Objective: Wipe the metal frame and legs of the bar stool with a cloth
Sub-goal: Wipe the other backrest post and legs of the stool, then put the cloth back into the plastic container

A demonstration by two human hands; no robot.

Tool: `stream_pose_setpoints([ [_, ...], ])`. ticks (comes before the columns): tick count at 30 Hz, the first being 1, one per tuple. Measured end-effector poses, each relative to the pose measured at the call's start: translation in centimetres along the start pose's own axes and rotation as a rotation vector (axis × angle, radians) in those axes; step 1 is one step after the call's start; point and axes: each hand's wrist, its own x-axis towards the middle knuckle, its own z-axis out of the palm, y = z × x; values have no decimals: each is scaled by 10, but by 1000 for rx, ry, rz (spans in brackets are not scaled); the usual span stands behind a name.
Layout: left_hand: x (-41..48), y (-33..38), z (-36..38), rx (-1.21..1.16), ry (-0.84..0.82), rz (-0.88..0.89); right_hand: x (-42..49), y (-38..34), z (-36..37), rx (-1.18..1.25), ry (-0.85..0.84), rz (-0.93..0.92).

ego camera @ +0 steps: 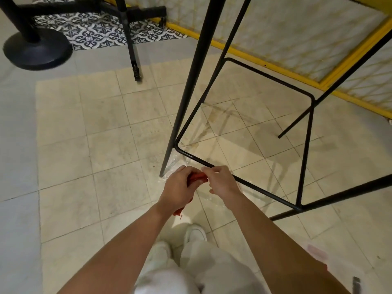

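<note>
The bar stool's black metal frame [192, 85] stands over the tiled floor, its thin footrest ring [263, 188] running from the near left leg to the near right leg. A red cloth [198, 177] is bunched between my two hands just in front of the footrest bar, with a tail [178, 212] hanging below my left wrist. My left hand [177, 187] grips the cloth from the left. My right hand [221, 181] pinches its right edge, right at the near footrest bar. The stool's seat is out of view.
A black round table base [37, 49] and a black leg with a caster [135, 66] stand at the back left on patterned tiles. A yellow-framed panel [275, 64] runs along the back right. My white shoes [195, 234] are below my hands.
</note>
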Motion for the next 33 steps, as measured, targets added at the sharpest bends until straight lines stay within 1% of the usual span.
stream_pose_setpoints([
  [2,0,1,-2,-49,-26,3,0,-1,1,56,-24,54],
  [4,1,3,-5,-91,-69,26,-2,-2,3,165,-129,108],
  [6,3,5,-9,-113,-115,57,-5,-2,4,253,-185,97],
  [9,5,9,-14,-155,-208,68,-6,1,4,229,-75,26],
  [12,6,20,-16,-291,-325,-28,-11,4,-4,182,-3,-16],
  [16,12,35,-16,-165,-474,-103,-23,15,-25,250,38,-55],
  [20,12,57,-2,3,-747,-148,-50,34,-64,303,84,-108],
  [22,11,69,7,23,-799,-133,-62,41,-81,334,71,-96],
  [25,4,97,29,-1,-837,-105,-85,60,-114,367,105,-73],
  [29,-9,129,59,-55,-922,-86,-108,90,-152,220,161,17],
  [31,-18,143,77,-44,-945,-51,-116,106,-170,255,153,56],
  [33,-30,155,100,-71,-972,-59,-126,126,-189,342,112,70],
])
